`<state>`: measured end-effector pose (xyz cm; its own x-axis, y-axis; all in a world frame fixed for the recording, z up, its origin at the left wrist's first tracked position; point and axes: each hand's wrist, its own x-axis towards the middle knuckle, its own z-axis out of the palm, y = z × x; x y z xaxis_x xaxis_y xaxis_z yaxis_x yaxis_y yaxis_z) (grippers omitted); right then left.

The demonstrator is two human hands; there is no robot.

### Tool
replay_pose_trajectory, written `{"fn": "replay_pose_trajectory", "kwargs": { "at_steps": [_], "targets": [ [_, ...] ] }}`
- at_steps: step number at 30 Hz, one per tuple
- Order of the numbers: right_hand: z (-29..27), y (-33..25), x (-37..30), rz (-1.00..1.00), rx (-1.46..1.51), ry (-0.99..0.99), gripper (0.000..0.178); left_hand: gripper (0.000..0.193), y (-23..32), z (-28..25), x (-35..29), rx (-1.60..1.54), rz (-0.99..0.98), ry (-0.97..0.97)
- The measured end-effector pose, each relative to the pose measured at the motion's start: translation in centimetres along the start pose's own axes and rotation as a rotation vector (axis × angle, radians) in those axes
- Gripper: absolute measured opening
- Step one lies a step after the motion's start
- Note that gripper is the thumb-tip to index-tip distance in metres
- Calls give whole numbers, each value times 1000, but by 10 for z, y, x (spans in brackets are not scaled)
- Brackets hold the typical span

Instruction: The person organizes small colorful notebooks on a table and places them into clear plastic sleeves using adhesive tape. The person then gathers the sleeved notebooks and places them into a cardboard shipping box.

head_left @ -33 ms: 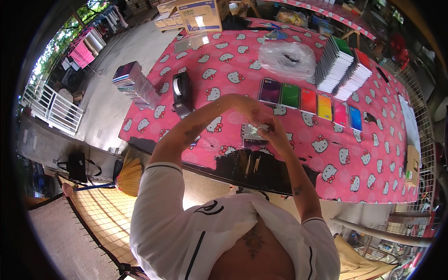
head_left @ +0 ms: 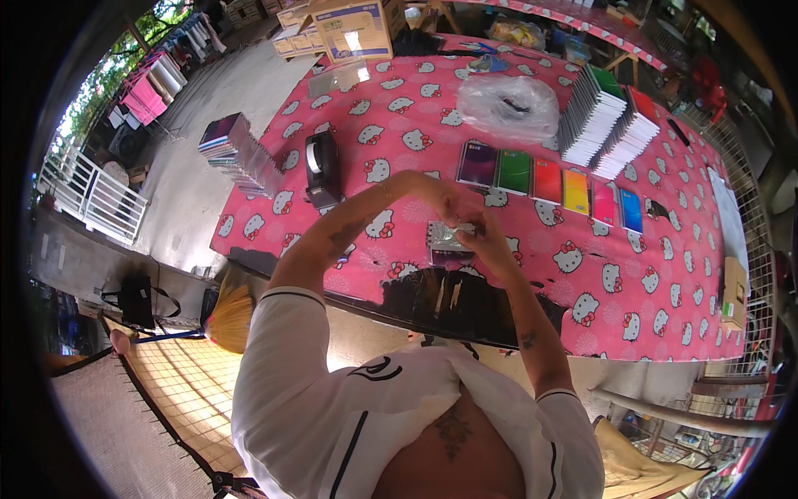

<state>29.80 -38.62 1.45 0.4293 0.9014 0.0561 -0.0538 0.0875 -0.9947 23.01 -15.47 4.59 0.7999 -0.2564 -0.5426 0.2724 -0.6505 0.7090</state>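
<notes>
Near the table's front edge lies a small stack of notebooks (head_left: 447,256), partly covered by shiny clear plastic wrap (head_left: 445,237). My left hand (head_left: 440,200) bends over its far side, fingers pinched on the plastic. My right hand (head_left: 484,237) is closed on the plastic at the stack's right side. The fingertips of both hands are close together, and exactly what each one grips is partly hidden. Just beyond my hands runs a row of notebooks in purple, green (head_left: 514,171), red, yellow (head_left: 576,190), pink and blue (head_left: 631,211).
A black tape dispenser (head_left: 322,170) and a tall wrapped notebook stack (head_left: 238,154) stand to the left. At the far right rise two tall notebook stacks (head_left: 592,116), beside a crumpled clear plastic bag (head_left: 509,108). A cardboard box (head_left: 353,32) sits at the back; a pink patterned cloth (head_left: 399,125) covers the table.
The whole picture has shifted very slightly. Both hands stay at the plastic over the notebook stack, with only a tiny movement of the fingers.
</notes>
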Motion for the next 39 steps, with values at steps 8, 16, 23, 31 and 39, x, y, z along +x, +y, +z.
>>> {"fn": "replay_pose_trajectory", "kwargs": {
  "at_steps": [8,16,23,31,39],
  "targets": [
    [-15,53,-36,-223,-121,102,80,60,-49,128,-33,-909,436,808],
    [57,10,-7,-299,-166,-54,82,63,-8,142,-130,-9,345,1553],
    [57,56,-10,-26,-150,-5,57,78,-76,-38,-380,-669,155,2316],
    [-38,94,-70,-112,-139,437,35,72,-250,3,-330,-1012,7,2283],
    [-134,16,-127,-112,-499,774,30,62,-240,42,-247,-160,-1382,2050]
  ]
}}
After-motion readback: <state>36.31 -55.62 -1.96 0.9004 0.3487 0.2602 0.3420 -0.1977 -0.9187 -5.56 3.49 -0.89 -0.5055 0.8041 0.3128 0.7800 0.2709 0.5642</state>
